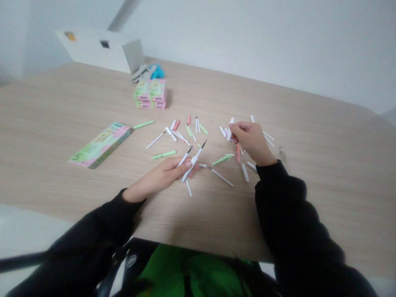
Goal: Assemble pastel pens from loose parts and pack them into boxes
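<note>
My left hand (163,174) is closed around a white pen (198,154) with a dark tip, which points up and to the right. A thin white stick (183,159) with a dark tip, like a pen refill, also sits in its grip. My right hand (252,142) pinches a short white pen part (229,134), perhaps a cap or barrel; the fingers hide some of it. Below that hand lie a red pen part (238,152) and a white barrel (245,172). Green barrels (221,160) and another thin refill (221,176) rest between the hands.
Several loose pen parts, including a green barrel (163,154), are scattered over the wooden table (198,222). A flat printed box (102,144) lies at left with a green stick (144,124) beside it. Farther back are stacked small boxes (150,94), a blue-grey cloth (148,72) and a white box (95,49).
</note>
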A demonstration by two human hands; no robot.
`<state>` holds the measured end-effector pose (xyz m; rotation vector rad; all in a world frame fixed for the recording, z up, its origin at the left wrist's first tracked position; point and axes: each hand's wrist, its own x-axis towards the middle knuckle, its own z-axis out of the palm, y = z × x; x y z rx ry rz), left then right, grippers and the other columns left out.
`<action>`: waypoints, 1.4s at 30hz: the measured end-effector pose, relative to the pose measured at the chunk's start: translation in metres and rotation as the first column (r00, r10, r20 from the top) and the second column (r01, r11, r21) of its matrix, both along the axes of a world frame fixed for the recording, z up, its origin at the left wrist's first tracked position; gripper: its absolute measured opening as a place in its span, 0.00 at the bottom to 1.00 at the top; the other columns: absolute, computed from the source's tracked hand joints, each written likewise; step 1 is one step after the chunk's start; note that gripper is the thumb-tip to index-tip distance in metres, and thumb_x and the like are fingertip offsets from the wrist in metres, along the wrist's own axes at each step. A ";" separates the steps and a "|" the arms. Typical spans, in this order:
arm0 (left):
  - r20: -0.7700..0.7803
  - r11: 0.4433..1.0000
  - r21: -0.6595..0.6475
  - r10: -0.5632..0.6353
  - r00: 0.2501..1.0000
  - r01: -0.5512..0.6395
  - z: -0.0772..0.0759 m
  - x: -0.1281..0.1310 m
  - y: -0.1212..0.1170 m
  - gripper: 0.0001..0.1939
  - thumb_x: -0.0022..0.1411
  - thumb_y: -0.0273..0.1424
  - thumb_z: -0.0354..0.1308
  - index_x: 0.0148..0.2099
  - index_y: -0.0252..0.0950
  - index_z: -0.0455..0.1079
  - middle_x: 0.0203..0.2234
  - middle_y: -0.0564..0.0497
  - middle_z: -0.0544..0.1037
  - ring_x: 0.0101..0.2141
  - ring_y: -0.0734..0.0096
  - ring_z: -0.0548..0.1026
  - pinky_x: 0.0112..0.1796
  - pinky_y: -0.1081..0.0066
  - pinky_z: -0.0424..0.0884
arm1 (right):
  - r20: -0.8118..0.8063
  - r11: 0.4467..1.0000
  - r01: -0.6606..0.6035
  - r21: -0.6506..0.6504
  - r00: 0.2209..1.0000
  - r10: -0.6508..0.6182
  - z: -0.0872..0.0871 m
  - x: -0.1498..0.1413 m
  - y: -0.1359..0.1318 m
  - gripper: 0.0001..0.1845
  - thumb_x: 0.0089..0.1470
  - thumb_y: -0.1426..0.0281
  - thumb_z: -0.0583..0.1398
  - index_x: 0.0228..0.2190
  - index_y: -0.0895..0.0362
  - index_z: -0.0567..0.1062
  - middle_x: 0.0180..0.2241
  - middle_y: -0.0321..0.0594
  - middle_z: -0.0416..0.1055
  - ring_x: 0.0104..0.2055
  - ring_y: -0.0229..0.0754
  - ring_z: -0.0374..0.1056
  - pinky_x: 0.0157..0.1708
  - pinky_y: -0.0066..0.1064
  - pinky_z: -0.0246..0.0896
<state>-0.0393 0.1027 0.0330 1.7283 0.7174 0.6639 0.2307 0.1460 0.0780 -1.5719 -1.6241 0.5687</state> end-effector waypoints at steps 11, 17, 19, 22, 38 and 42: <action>-0.036 0.999 0.017 -0.038 0.999 0.039 0.002 0.001 -0.002 0.23 0.73 0.46 0.47 0.37 0.33 0.71 0.29 0.53 0.71 0.29 0.73 0.66 0.35 0.72 0.64 | -0.268 0.949 -0.182 0.257 0.930 0.251 0.031 -0.043 -0.050 0.15 0.60 0.62 0.64 0.24 0.56 0.77 0.23 0.36 0.75 0.27 0.36 0.72 0.29 0.28 0.68; -0.056 0.999 0.005 -0.031 0.998 0.031 0.004 0.002 -0.002 0.23 0.73 0.47 0.47 0.37 0.34 0.71 0.28 0.53 0.71 0.30 0.72 0.66 0.36 0.71 0.65 | -0.162 0.934 -0.244 0.260 0.943 0.291 0.026 -0.046 -0.052 0.12 0.59 0.66 0.63 0.26 0.57 0.79 0.24 0.36 0.77 0.27 0.36 0.71 0.29 0.29 0.65; -0.040 0.999 -0.002 -0.033 0.999 0.033 0.005 0.002 -0.002 0.23 0.73 0.47 0.47 0.37 0.34 0.71 0.29 0.52 0.72 0.30 0.72 0.66 0.37 0.71 0.66 | -0.169 0.934 -0.237 0.267 0.943 0.288 0.028 -0.046 -0.054 0.11 0.59 0.66 0.63 0.27 0.57 0.79 0.24 0.36 0.76 0.27 0.36 0.71 0.29 0.29 0.65; -0.015 0.999 -0.008 -0.045 0.999 0.045 0.004 0.002 -0.002 0.23 0.73 0.46 0.47 0.37 0.34 0.71 0.29 0.52 0.72 0.30 0.73 0.66 0.37 0.72 0.66 | -0.208 0.934 -0.152 0.323 0.951 0.227 0.032 -0.043 -0.055 0.11 0.59 0.68 0.63 0.26 0.56 0.78 0.24 0.35 0.76 0.28 0.36 0.71 0.30 0.29 0.66; 0.011 0.998 -0.003 -0.067 0.998 0.067 0.002 0.001 -0.002 0.21 0.74 0.44 0.47 0.37 0.35 0.70 0.27 0.55 0.70 0.29 0.74 0.65 0.35 0.72 0.64 | -0.142 0.927 -0.340 0.157 0.921 0.362 0.009 -0.052 -0.060 0.12 0.59 0.64 0.62 0.26 0.56 0.77 0.24 0.34 0.72 0.28 0.36 0.66 0.31 0.31 0.59; 0.000 0.996 -0.011 -0.094 0.996 0.094 0.002 0.003 -0.002 0.22 0.73 0.45 0.47 0.34 0.34 0.69 0.27 0.54 0.69 0.29 0.73 0.66 0.36 0.71 0.64 | -0.276 0.935 -0.321 0.152 0.895 0.352 -0.003 -0.059 -0.066 0.15 0.57 0.59 0.65 0.25 0.56 0.77 0.23 0.34 0.72 0.27 0.36 0.66 0.28 0.29 0.60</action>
